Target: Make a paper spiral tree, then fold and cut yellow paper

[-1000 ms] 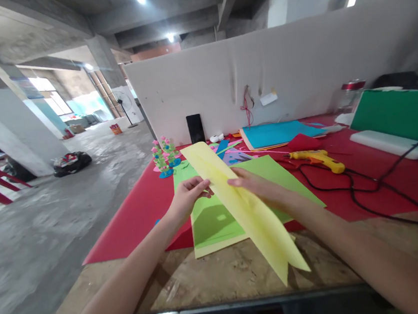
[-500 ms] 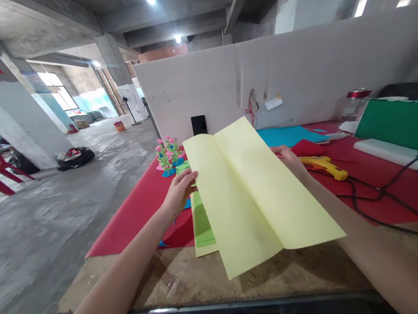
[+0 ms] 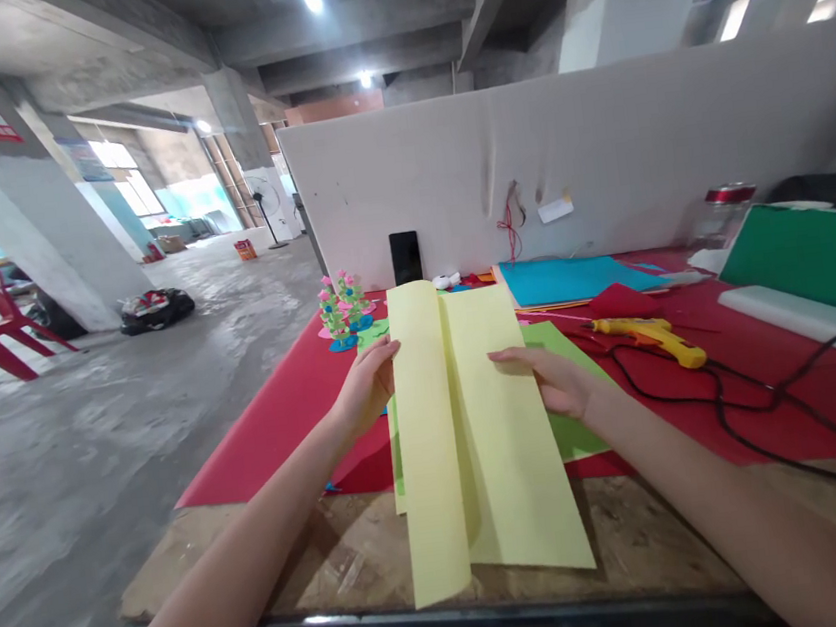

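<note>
I hold a pale yellow paper sheet [image 3: 477, 438] over the near edge of the table. It has a lengthwise crease and its left part is folded up. My left hand [image 3: 370, 389] grips the sheet's left edge, fingers closed on it. My right hand [image 3: 553, 379] holds the right edge, thumb on top of the paper. Beneath the yellow sheet lies a green paper sheet [image 3: 578, 426] on the red table cover [image 3: 286, 419].
A yellow glue gun [image 3: 651, 332] with a black cord [image 3: 776, 404] lies to the right. Blue sheets [image 3: 572, 278], a green board [image 3: 811, 254], a white bar [image 3: 803, 318], paper flowers [image 3: 340, 307], a black phone [image 3: 406, 256] and a white partition [image 3: 596, 152] stand behind.
The yellow sheet was folded narrow, then spread wide open, and now its left part is folded over again. My right hand moved back in toward the middle.
</note>
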`<state>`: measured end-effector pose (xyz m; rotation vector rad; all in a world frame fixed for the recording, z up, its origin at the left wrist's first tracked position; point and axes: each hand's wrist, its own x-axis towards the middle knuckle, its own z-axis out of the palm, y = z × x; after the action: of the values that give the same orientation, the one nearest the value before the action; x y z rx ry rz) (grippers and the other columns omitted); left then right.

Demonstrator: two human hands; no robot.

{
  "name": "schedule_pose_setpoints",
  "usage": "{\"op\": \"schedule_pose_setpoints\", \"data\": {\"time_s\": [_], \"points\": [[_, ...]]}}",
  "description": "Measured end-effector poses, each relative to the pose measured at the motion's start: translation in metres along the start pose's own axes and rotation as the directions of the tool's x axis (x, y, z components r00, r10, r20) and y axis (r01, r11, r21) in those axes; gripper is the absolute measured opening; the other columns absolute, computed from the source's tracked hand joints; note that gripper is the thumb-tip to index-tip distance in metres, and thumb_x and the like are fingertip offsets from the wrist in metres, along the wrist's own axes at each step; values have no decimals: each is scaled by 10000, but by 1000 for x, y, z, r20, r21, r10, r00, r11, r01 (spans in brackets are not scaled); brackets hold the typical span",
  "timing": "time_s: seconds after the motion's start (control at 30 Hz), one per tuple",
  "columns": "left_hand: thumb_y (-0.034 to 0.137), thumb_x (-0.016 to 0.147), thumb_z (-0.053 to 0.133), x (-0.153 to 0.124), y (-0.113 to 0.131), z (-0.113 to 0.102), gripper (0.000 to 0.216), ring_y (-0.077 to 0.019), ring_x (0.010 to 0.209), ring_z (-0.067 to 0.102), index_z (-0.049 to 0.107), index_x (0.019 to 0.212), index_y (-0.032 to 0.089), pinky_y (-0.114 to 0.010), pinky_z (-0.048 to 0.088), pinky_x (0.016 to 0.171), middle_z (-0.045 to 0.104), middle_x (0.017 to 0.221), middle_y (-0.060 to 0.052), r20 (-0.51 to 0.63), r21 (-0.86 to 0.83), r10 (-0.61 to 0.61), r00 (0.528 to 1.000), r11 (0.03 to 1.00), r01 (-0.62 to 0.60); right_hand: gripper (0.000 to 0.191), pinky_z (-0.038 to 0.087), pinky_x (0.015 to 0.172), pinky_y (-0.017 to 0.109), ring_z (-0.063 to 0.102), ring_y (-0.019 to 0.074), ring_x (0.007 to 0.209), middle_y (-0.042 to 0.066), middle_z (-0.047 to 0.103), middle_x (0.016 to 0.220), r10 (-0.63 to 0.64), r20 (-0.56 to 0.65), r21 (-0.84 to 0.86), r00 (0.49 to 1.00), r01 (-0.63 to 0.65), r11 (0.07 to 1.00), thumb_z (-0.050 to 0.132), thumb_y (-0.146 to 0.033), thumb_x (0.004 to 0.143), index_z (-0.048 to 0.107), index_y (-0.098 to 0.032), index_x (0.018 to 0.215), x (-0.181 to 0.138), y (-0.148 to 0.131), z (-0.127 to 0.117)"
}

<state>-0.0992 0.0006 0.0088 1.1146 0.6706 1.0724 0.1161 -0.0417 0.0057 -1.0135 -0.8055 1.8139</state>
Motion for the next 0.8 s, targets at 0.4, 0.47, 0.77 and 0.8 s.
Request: {"op": "schedule_pose_setpoints", "data": {"time_s": [0.4,0.47,0.77,0.8], "points": [[436,726,504,20,-1,-36,276,-168,660,588,533,740,162,-285,464,618,591,702,-22,-8,456,52,999,889,-43,258,497,788,371,619,227,828,92,658,885,-24,6,164,1000,23,986,485,-185,736,595,-102,954,-9,-16,-10],[432,710,535,23,-4,-37,274,-170,662,574,514,710,160,-294,457,621,564,684,-18,-34,523,103,994,849,-70,279,493,795,380,618,228,835,91,656,893,-4,20,201,1000,-1,980,477,-184,746,583,-103,991,-12,-17,-9],[52,785,353,9,30,-10,372,-183,1129,426,561,1038,227,-389,326,976,534,1151,-46,578,754,422,699,52,-654,287,481,829,371,620,214,823,78,652,924,-132,-62,232,989,143,962,473,-181,764,572,-114,1026,-17,-19,4],[24,780,311,8,35,-4,406,-174,1111,444,589,992,229,-382,339,969,557,1127,-36,647,722,366,669,-12,-692,270,478,836,370,617,213,835,75,649,938,-175,-93,228,980,192,955,472,-185,768,579,-118,1007,-17,-18,5]]}}
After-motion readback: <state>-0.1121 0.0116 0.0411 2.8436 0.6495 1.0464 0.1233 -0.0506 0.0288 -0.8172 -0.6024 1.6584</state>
